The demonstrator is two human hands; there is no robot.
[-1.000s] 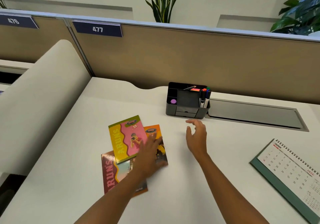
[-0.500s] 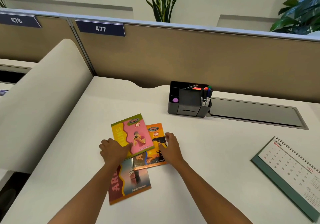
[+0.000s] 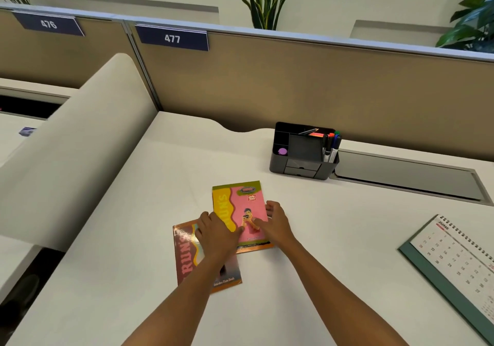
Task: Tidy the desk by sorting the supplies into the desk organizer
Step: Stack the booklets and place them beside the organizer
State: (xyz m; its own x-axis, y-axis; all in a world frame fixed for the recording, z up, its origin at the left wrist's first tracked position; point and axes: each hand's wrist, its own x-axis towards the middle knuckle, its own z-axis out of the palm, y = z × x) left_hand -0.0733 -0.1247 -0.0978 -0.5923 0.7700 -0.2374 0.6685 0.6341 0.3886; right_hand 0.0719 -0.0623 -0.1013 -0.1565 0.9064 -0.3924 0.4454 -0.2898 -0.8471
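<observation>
Three notebooks lie in the middle of the white desk (image 3: pixel 347 238). The pink-and-yellow notebook (image 3: pixel 240 204) sits on top of an orange notebook (image 3: pixel 256 249), of which only the lower edge shows. My left hand (image 3: pixel 216 236) grips the pink notebook's left edge, thumb on the cover, and partly covers a brown notebook (image 3: pixel 187 257) lying lower left. My right hand (image 3: pixel 276 222) holds the pink notebook's right edge, fingers curled over it. The dark desk organizer (image 3: pixel 299 167) stands farther back with markers (image 3: pixel 331 145), a pencil and a purple item in its compartments.
A desk calendar (image 3: pixel 454 260) lies flat at the right. A grey cable-tray lid (image 3: pixel 406 177) is set into the desk beside the organizer. A brown partition (image 3: pixel 294 83) closes the back, and a curved cream divider (image 3: pixel 66 158) bounds the left.
The pink notebook has turned upright and slid right, squarely over the orange one. Both hands came in from reaching forward and now hold its two side edges.
</observation>
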